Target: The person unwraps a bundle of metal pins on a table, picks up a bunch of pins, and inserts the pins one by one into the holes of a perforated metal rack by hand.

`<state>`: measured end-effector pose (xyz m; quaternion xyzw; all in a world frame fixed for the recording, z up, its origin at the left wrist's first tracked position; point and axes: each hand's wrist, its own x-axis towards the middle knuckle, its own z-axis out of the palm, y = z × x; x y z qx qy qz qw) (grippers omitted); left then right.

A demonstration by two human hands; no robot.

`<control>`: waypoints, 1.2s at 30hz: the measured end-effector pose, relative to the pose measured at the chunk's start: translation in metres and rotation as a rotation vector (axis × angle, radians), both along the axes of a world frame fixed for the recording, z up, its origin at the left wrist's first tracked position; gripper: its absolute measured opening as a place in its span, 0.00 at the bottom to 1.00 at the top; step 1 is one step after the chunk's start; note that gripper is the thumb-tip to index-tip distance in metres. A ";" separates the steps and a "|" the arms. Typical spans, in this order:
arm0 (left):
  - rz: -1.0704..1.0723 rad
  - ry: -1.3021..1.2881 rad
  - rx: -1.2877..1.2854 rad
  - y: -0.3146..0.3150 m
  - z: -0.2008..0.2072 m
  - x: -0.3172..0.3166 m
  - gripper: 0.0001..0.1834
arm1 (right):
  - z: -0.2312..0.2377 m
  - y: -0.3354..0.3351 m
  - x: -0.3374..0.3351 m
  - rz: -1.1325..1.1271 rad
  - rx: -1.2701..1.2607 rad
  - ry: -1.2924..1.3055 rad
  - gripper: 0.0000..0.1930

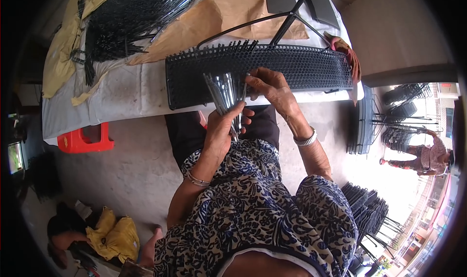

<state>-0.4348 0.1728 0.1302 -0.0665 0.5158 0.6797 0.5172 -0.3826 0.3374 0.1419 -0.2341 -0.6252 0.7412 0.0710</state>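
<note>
My left hand [221,126] is wrapped round a fanned bundle of thin, shiny dark strips [219,89], held upright above my lap. Just right of the bundle's top, my right hand [275,92] pinches the end of one thin strip, its thumb and forefinger together. Behind both hands a long black mesh panel [301,68] with a honeycomb of holes lies along the table's near edge. Short dark strips [233,47] stick up in a row along the left part of its far edge. Black rods rise behind the panel.
A large heap of dark strips [131,19] lies on brown paper [214,17] at the back left of the white-covered table [121,89]. A red plastic stool [87,140] stands below its left side. Black wire racks [367,211] are stacked at right; another person [428,155] stands beyond.
</note>
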 end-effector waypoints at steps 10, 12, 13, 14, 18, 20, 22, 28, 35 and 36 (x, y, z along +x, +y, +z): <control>0.005 0.051 -0.001 0.003 0.000 0.000 0.16 | 0.008 0.006 0.002 0.010 -0.017 -0.017 0.09; 0.003 0.074 -0.005 0.003 0.003 0.001 0.16 | 0.005 0.008 0.001 0.031 -0.012 -0.021 0.09; 0.001 0.096 -0.008 0.003 0.004 0.001 0.16 | 0.004 0.008 0.001 0.030 -0.022 -0.002 0.09; 0.001 0.096 -0.008 0.003 0.004 0.001 0.16 | 0.003 0.008 0.001 0.029 -0.031 0.017 0.09; 0.025 0.088 0.010 0.005 0.004 0.003 0.16 | 0.008 0.011 0.001 0.027 -0.043 -0.006 0.09; 0.069 -0.004 0.050 0.004 -0.002 0.003 0.17 | 0.012 0.013 0.003 -0.060 0.078 0.009 0.09; 0.093 -0.054 0.049 0.001 -0.010 0.001 0.17 | 0.019 0.022 0.005 -0.154 0.180 0.112 0.08; 0.079 -0.231 0.099 0.002 -0.015 0.005 0.15 | 0.025 0.055 -0.009 -0.394 0.627 0.246 0.06; 0.061 -0.274 0.181 0.005 -0.014 0.004 0.12 | 0.023 0.075 -0.023 -0.303 0.768 0.296 0.03; 0.061 -0.277 0.192 0.004 -0.016 0.004 0.12 | 0.023 0.078 -0.024 -0.275 0.776 0.291 0.03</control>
